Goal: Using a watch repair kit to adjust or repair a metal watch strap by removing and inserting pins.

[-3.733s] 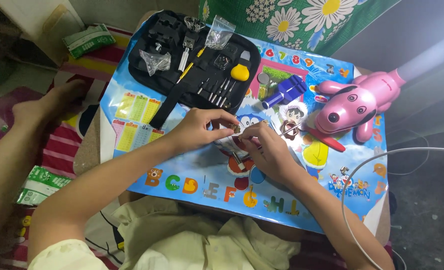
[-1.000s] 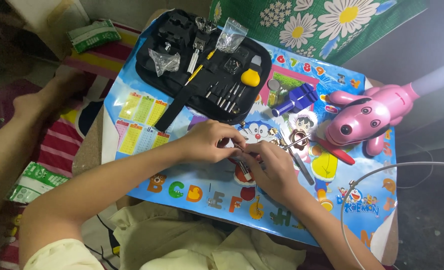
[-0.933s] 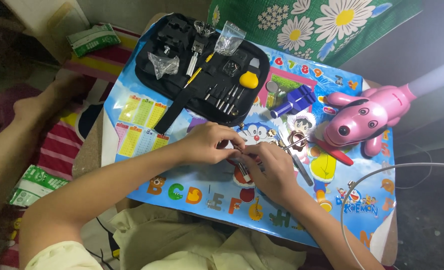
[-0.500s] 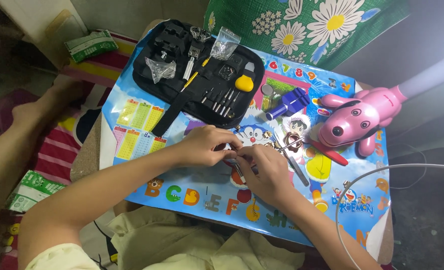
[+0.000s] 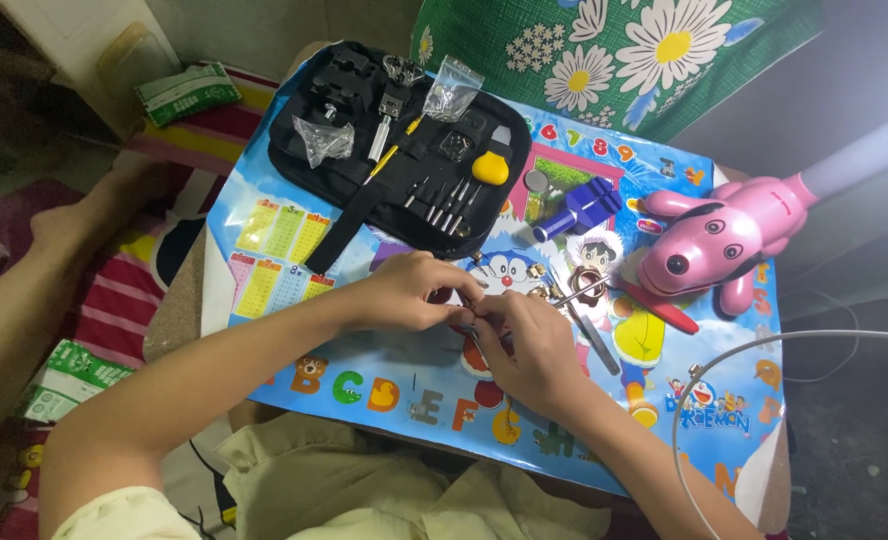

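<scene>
My left hand [image 5: 409, 290] pinches a small dark round piece [image 5: 443, 296] over the middle of a colourful alphabet mat [image 5: 284, 240]. My right hand [image 5: 529, 345] meets it fingertip to fingertip and grips a thin metal tool [image 5: 475, 341] that points down toward me. What the piece is stays mostly hidden by my fingers. Just right of my hands lie metal tweezers [image 5: 576, 294], a grey pin tool [image 5: 600, 346] and a red-handled tool [image 5: 661, 310].
An open black tool case [image 5: 364, 190] with small screwdrivers, a yellow-handled tool [image 5: 491, 168] and clear plastic bags [image 5: 452, 88] lies at the back. A blue tool [image 5: 579, 208] and a pink dog-shaped lamp [image 5: 714, 245] stand at the right. A white cable [image 5: 764, 345] loops near the right edge.
My hands have stayed together at the mat's middle, with only small finger shifts. The view has drifted slightly.
</scene>
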